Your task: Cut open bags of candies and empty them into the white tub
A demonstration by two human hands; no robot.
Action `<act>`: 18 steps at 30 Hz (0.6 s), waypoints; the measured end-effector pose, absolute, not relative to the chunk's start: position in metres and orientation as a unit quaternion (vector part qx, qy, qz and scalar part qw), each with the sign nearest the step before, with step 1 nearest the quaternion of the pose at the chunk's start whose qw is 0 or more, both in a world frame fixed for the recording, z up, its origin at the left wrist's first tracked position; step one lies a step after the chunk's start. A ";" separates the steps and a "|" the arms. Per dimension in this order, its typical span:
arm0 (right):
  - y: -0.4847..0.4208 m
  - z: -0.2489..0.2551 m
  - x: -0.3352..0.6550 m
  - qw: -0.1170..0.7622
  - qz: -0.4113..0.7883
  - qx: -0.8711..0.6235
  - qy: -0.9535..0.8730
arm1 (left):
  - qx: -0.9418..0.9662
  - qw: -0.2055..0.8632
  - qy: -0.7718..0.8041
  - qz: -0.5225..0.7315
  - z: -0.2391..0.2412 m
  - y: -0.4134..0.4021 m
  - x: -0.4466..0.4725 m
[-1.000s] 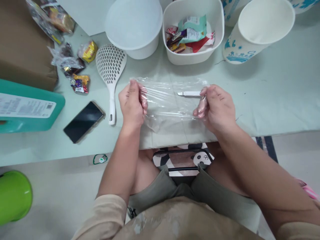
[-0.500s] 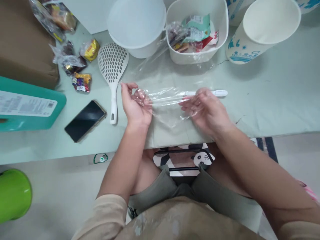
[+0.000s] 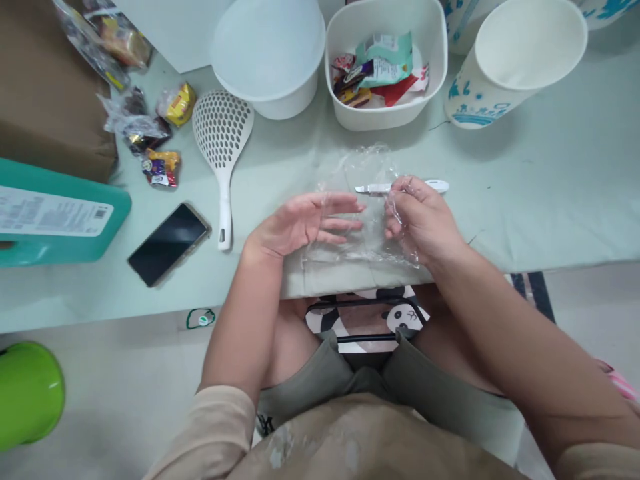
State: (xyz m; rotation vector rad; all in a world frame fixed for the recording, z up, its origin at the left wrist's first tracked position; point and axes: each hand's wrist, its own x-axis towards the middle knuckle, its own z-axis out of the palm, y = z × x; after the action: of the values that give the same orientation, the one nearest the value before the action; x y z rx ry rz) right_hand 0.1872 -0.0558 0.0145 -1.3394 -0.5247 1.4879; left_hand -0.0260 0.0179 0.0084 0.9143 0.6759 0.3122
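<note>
Thin, crumpled clear plastic film (image 3: 373, 233) lies bunched between my hands near the table's front edge; whether it is a bag or a sheet I cannot tell. My right hand (image 3: 420, 217) pinches its right side, fingers curled. My left hand (image 3: 313, 223) is open with fingers stretched to the right, against or just inside the film's left part. A white-handled knife (image 3: 437, 187) with a narrow blade lies behind my right hand, partly covered by my fingers and the film.
Behind my hands stand a white tub (image 3: 270, 60), a white bin (image 3: 387, 120) with wrapped snacks, and paper buckets (image 3: 530, 43). To the left lie a slotted skimmer (image 3: 223, 130), a phone (image 3: 169, 245), small snack packets (image 3: 161, 167) and a teal jug (image 3: 65, 213).
The film, stretched between both hands before, has slackened and bunched toward my right hand. My left hand has let go, opened and moved right and slightly nearer the front edge.
</note>
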 end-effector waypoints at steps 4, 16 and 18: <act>-0.058 0.014 0.194 0.531 0.620 -0.543 -0.197 | 0.427 0.782 0.417 0.178 0.011 0.015 -0.021; -0.062 0.016 0.198 0.443 0.677 -0.537 -0.238 | 0.439 0.731 0.464 0.239 0.018 0.020 -0.025; -0.063 0.016 0.201 0.407 0.693 -0.533 -0.264 | 0.477 0.709 0.472 0.215 0.019 0.018 -0.028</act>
State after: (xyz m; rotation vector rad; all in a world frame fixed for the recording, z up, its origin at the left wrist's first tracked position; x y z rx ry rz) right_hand 0.2013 -0.0627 0.0164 -1.3438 -0.6649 1.7486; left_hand -0.0282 0.0179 0.0194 1.0596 1.0481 0.4781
